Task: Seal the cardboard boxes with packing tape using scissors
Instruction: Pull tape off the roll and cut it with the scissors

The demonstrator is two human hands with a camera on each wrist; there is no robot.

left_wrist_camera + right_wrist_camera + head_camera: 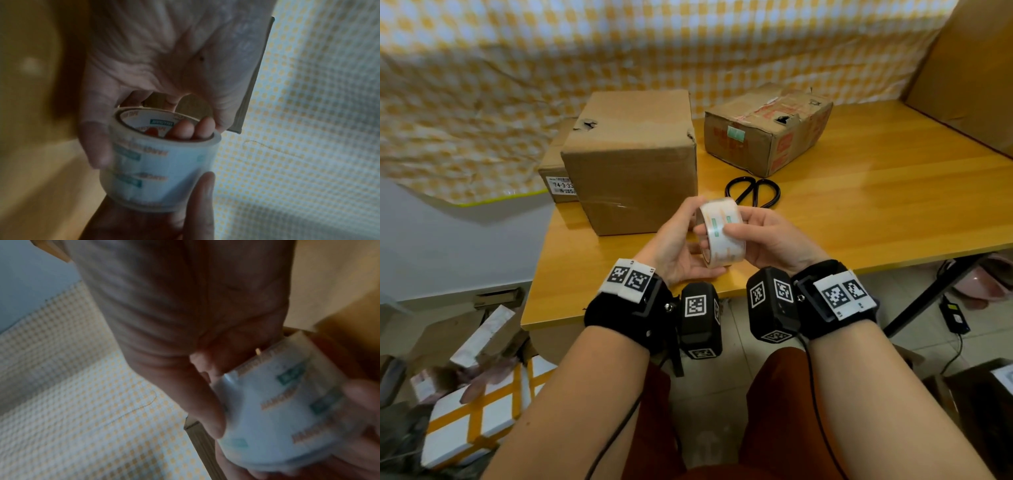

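A roll of clear packing tape [719,233] with green and orange print is held in the air over the table's front edge. My left hand [690,240] grips it from the left, with fingers curled into its core [185,129] and the thumb on its outer face. From the right, my right hand [736,229] holds the same roll [277,402], thumb and fingers pressed on its outside. Black-handled scissors [753,192] lie on the table just behind the hands. A large plain cardboard box [633,157] stands at the left. A worn printed box [767,126] sits at the back.
The wooden table [876,205] has bare surface on its right half. A small labelled box [554,171] sits behind the large one. A big cardboard sheet [969,68] leans at the right. Checked cloth [551,51] hangs behind. Boxes and clutter [476,394] lie on the floor at the left.
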